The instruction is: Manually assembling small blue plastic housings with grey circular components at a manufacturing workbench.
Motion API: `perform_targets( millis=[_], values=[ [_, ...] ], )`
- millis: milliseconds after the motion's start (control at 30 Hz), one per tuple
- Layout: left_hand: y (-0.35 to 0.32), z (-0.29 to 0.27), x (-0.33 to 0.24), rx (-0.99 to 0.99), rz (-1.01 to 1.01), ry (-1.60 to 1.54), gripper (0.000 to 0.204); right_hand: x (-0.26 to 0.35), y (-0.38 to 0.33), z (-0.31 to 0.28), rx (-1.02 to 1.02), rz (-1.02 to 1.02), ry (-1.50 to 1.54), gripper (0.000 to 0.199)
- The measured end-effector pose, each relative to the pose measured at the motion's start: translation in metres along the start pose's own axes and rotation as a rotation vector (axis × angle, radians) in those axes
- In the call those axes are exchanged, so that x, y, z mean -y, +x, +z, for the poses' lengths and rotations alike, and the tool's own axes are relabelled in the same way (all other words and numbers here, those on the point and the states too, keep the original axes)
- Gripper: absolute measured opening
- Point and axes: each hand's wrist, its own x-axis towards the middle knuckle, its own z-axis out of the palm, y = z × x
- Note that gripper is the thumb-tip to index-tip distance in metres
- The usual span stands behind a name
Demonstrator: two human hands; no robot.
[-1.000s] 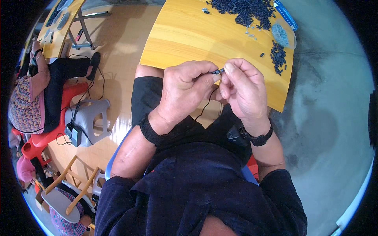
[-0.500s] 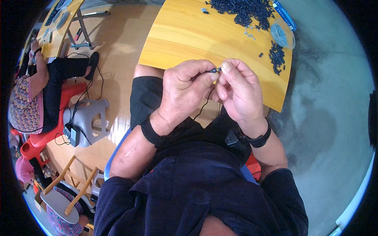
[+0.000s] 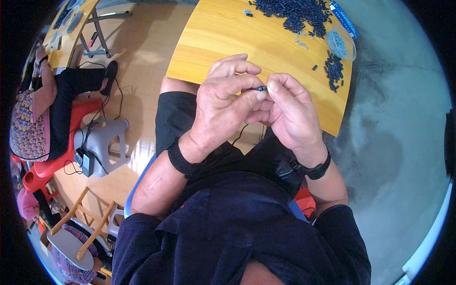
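A small black cylindrical piece (image 3: pixel 259 88) is pinched between my two hands, above the near edge of the wooden table (image 3: pixel 213 52). My left hand (image 3: pixel 225 97) grips its left end between thumb and forefinger, with the other fingers lifted and bent. The thumb and forefinger of my right hand (image 3: pixel 292 109) close on its right end, covering whatever they hold there. Far off on the table lies a large heap of black pieces (image 3: pixel 294 14), and a smaller pile of black pieces (image 3: pixel 334 69) lies near the right edge.
A clear tub of small silvery parts (image 3: pixel 337 45) and a blue box (image 3: pixel 344 20) stand by the table's right edge. Loose silvery bits (image 3: pixel 302 43) lie near the heap. Left are a grey stool (image 3: pixel 102 147) with cables, and a seated person (image 3: pixel 33 118) at another table.
My left hand's outer fingers have lifted and spread away from the piece. Both hands have shifted slightly, still holding the small black piece between them.
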Motion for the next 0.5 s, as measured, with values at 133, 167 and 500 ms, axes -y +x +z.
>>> perform_targets(
  millis=[133,167,500],
  values=[
    [0.003,0.002,-0.007,0.012,-0.028,-0.058,0.017,-0.002,0.001,0.000,0.005,-0.055,0.049,0.013],
    [0.003,0.003,-0.007,0.027,-0.070,-0.092,0.018,-0.004,0.001,-0.002,-0.008,-0.064,0.055,0.014],
    [0.006,0.000,-0.016,0.012,-0.143,-0.117,0.017,-0.003,0.000,-0.002,-0.010,-0.068,0.037,0.013]
  ],
)
